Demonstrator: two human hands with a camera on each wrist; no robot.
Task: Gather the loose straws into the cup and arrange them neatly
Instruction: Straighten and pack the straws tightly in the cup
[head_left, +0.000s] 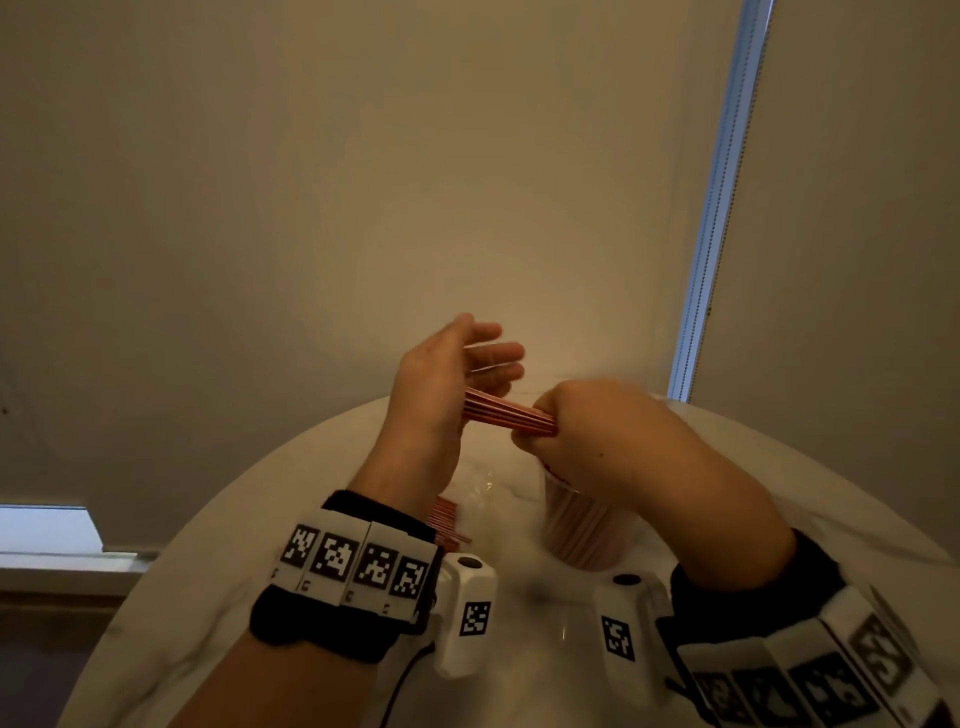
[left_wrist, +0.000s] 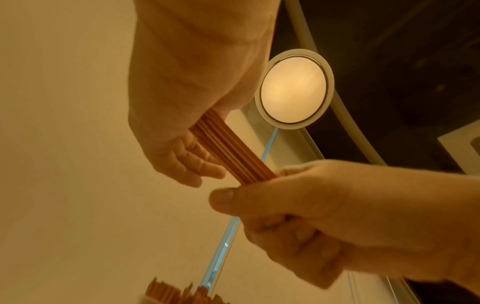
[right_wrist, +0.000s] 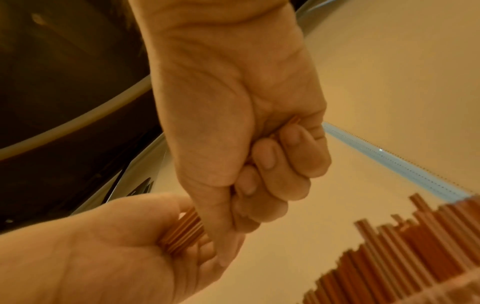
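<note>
My right hand (head_left: 569, 423) grips a bundle of red-orange straws (head_left: 506, 413) in a fist and holds it level above the table. The flat palm of my left hand (head_left: 462, 366) presses on the bundle's left end, fingers straight and spread. The left wrist view shows the bundle (left_wrist: 231, 152) running from the left palm into the right hand (left_wrist: 311, 207). In the right wrist view the right hand's fingers (right_wrist: 270, 156) curl round the straws. Directly below the right hand stands the cup (head_left: 587, 525), full of upright straws (right_wrist: 405, 244). More loose straws (head_left: 445, 519) lie behind my left wrist.
Everything rests on a round white marble table (head_left: 291, 509) set against a pale wall. A crumpled clear wrapper (head_left: 483, 480) lies between the loose straws and the cup. A window edge (head_left: 719, 208) runs up on the right. A ceiling lamp (left_wrist: 293, 88) glows overhead.
</note>
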